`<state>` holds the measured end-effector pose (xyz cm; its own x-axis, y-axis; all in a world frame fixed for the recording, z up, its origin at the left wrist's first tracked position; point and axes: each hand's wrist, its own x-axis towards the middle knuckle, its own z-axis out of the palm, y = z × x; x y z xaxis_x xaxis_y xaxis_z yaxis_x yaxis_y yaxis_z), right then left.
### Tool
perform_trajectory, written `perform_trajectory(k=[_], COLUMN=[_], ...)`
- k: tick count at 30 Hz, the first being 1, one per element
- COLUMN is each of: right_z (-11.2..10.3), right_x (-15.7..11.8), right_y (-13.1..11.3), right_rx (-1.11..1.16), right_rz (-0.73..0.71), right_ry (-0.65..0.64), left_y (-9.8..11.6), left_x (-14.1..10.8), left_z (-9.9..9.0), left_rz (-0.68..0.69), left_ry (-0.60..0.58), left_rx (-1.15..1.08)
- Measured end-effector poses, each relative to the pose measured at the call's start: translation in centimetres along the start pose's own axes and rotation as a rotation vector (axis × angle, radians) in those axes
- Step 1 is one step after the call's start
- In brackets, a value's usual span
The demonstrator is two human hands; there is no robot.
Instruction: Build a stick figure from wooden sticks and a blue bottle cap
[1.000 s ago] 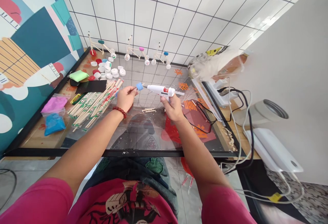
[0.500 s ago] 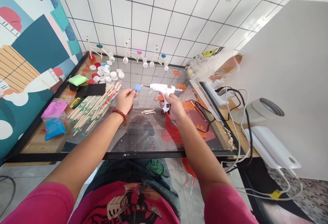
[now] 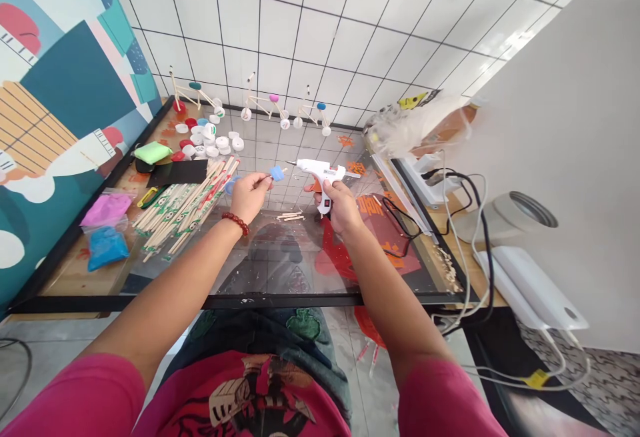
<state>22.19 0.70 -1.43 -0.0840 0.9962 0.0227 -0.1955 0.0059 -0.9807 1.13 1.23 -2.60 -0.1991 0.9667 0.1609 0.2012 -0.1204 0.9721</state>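
The right hand [image 3: 343, 209] is closed around a white hot glue gun [image 3: 320, 173], no label readable; the left hand [image 3: 247, 197] pinches a small blue piece [image 3: 277, 173]. Three stick-built model bicycles [image 3: 263, 105] stand beyond.

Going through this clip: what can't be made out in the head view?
Head view:
The blue piece: partly covered by the fingers of the left hand, shape unclear.
The round blue thing: half hidden behind the left hand.
The white hot glue gun: handle wrapped by the right hand.
The orange thing: mostly behind the right hand, kind unclear.
The far stick models: too small to show their joints.
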Motion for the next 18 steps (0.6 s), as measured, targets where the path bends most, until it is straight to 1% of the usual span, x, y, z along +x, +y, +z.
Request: perform_trajectory(k=[4, 11, 13, 15, 18], right_z=[-0.2, -0.1, -0.3, -0.9, -2.9], right_x=[-0.2, -0.3, -0.3, -0.2, 0.4], right_y=[-0.3, -0.5, -0.7, -1.0, -1.5], right_rx=[0.017, -0.026, -0.059, -0.103, -0.216], right_rz=[-0.012, -0.008, -0.012, -0.027, -0.057], right_ry=[-0.049, -0.067, -0.044, -0.005, 0.07], left_y=[0.0, -0.2, -0.3, -0.3, -0.5], left_x=[-0.1, 0.4, 0.5, 0.5, 0.6], left_z=[0.0, 0.0, 0.0, 0.0, 0.0], left_rz=[0.019, -0.055, -0.073, -0.078, -0.076], left_ry=[-0.003, 0.117, 0.125, 0.118, 0.117], left_rx=[0.026, -0.102, -0.132, -0.145, -0.146])
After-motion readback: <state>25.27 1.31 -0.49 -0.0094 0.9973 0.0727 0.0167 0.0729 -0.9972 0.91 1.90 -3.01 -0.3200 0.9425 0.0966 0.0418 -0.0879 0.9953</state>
